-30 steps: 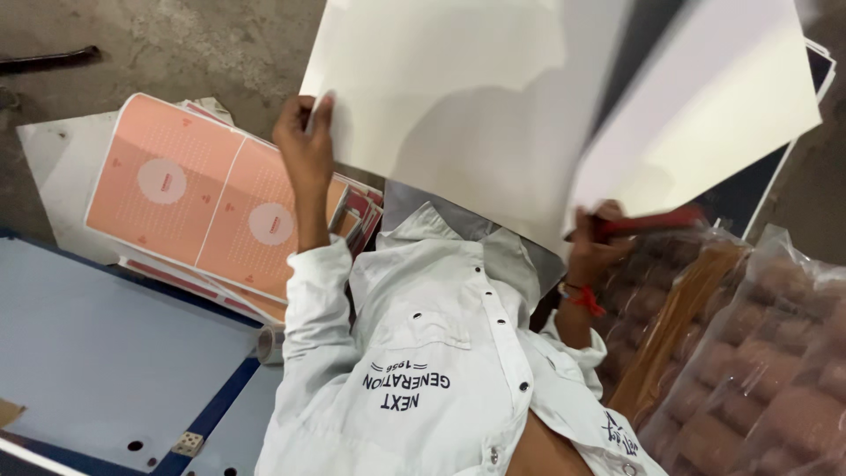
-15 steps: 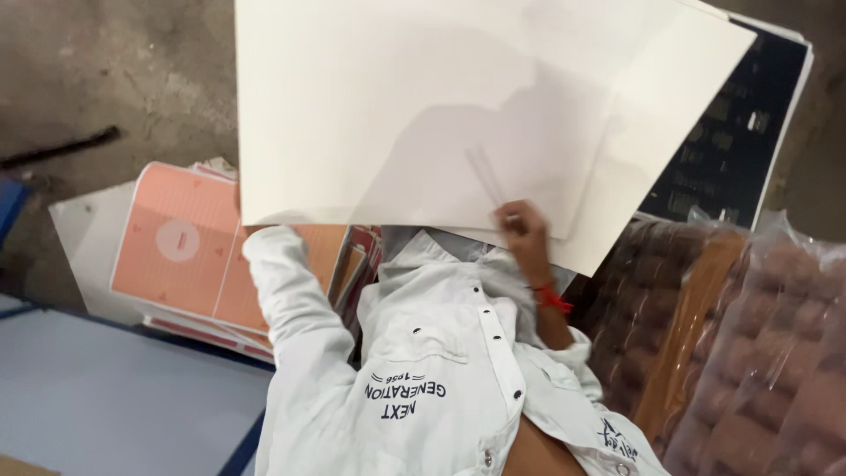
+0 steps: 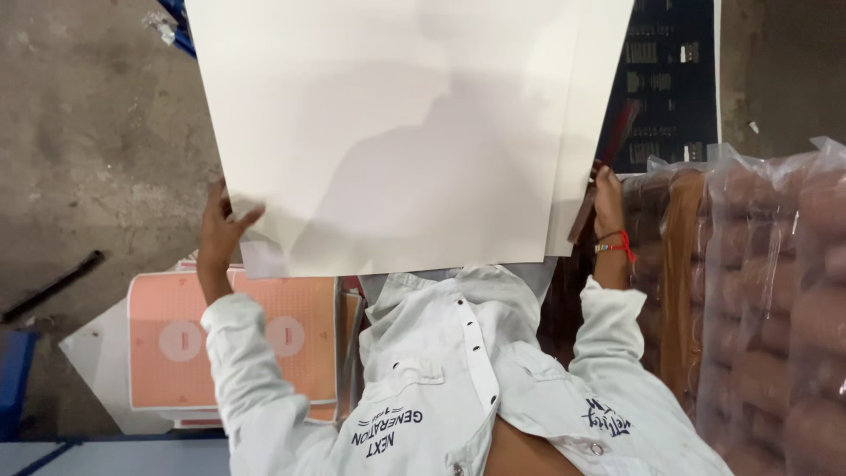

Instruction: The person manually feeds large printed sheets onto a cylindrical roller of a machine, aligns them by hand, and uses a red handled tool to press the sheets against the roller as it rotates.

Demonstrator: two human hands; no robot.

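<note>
Left hand: our left hand (image 3: 220,231) is raised, fingers pinching the lower left corner of the sheet (image 3: 388,132), thumb on the near face.
Right hand: our right hand (image 3: 608,196) is closed around a dark red stick (image 3: 604,169) and sits at the lower right edge of the sheets; whether it also grips the paper we cannot tell.
Sheet: large, white, blank, held up flat before us, filling the upper middle of the view and carrying our shadow.
Second sheet: another white sheet (image 3: 589,106) lies just behind the first, showing along its right side.
Dark board: a dark printed board (image 3: 674,79) shows behind the sheets at the upper right.
Orange cards: a stack of pale orange cards (image 3: 291,330) lies below the sheet's left corner, near our left sleeve.
Bags: clear plastic bags (image 3: 767,291) of brown goods stand at the right, beside our right arm.
Floor: grey concrete floor (image 3: 97,132) at the left.
</note>
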